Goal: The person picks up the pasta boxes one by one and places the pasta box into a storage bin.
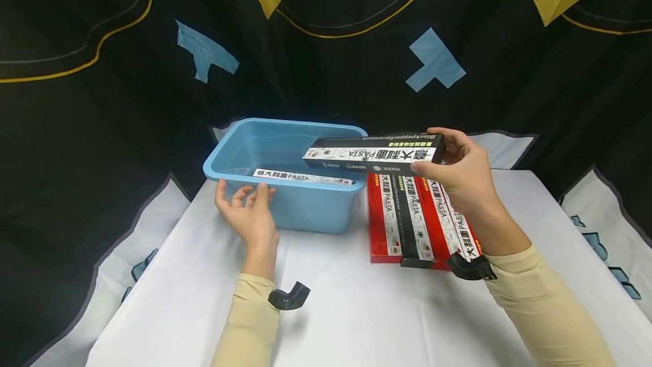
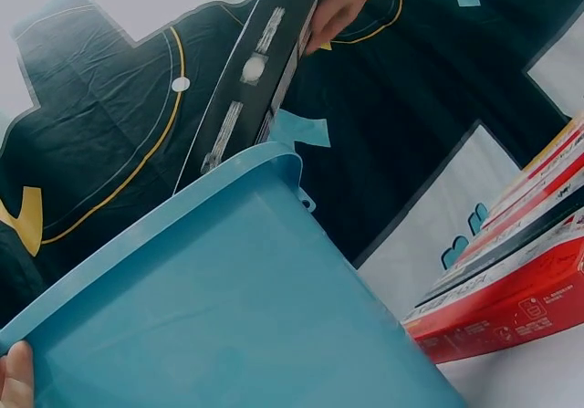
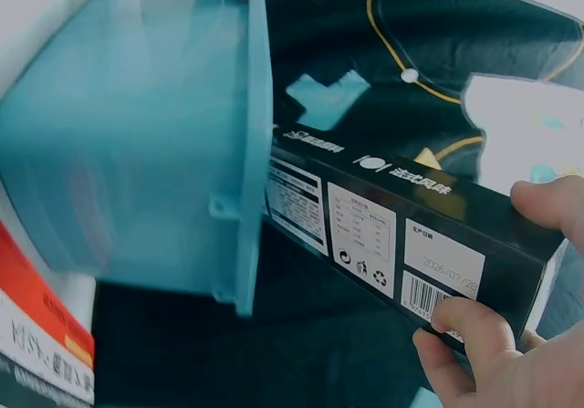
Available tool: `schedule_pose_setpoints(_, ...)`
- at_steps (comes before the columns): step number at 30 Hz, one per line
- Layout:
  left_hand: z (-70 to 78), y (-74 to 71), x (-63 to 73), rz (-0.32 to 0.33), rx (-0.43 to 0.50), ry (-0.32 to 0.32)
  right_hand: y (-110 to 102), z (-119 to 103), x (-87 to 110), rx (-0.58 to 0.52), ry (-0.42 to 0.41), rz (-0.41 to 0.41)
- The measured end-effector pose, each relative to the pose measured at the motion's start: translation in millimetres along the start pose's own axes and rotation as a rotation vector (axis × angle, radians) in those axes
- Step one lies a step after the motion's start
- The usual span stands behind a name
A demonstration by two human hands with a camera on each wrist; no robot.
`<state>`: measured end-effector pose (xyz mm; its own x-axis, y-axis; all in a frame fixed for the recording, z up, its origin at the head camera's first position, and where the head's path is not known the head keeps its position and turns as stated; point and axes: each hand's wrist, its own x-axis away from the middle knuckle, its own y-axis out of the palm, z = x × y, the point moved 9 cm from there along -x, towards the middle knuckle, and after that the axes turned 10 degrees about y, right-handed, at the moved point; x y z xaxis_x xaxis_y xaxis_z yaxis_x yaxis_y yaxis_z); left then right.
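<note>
My right hand [image 1: 460,171] grips the right end of a black pasta box [image 1: 374,154], thumb on one side and fingers on the other. The box is held level, its left end over the inside of a blue plastic bin [image 1: 316,208]. At the bin's front rim, towards the left, my left hand [image 1: 249,217] holds on with its fingertips. Inside the bin lies another pasta box [image 1: 303,176]; only its white label strip shows above the rim. In the right wrist view, a barcode and printed panels show on the held black box [image 3: 365,235].
Right of the bin, several red and black pasta boxes [image 1: 402,220] lie side by side on the white table [image 1: 351,310]. Behind stands a dark patterned cloth [image 1: 331,78]. Each wrist wears a small black device [image 1: 289,297].
</note>
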<state>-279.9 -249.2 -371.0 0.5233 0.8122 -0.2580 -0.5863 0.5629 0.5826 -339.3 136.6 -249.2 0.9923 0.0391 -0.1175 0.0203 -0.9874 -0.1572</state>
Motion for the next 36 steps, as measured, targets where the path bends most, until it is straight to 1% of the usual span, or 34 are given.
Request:
schedule_pose_setpoints(6, -0.6, 2.1, 1.9, -0.008, 0.009, 0.019, 31, 14, -15.2, -0.027, 0.030, -0.073)
schedule_pose_setpoints(10, 0.7, 4.1, 2.2, -0.010, 0.016, 0.024, 50, 23, -26.5, -0.002, 0.061, -0.113)
schedule_pose_setpoints(15, 0.9, 5.1, 2.0, -0.009, 0.024, 0.028, 80, 27, -37.6, 0.043, 0.092, -0.197)
schedule_pose_setpoints(17, 0.5, 5.2, 2.4, -0.011, 0.019, 0.029, 91, 28, -40.7, 0.077, 0.106, -0.223)
schedule_pose_setpoints(21, -0.6, 5.3, 3.9, -0.012, 0.019, 0.025, 110, 34, -46.7, 0.190, 0.145, -0.249)
schedule_pose_setpoints(25, -0.8, 5.2, 5.3, -0.009, 0.027, 0.022, 126, 38, -50.9, 0.260, 0.166, -0.274)
schedule_pose_setpoints(31, 0.0, 4.5, 4.1, -0.012, 0.010, 0.022, 152, 36, -56.0, 0.391, 0.154, -0.315)
schedule_pose_setpoints(36, 0.6, 2.4, 2.0, -0.008, 0.014, 0.035, 174, 32, -59.1, 0.470, 0.137, -0.387)
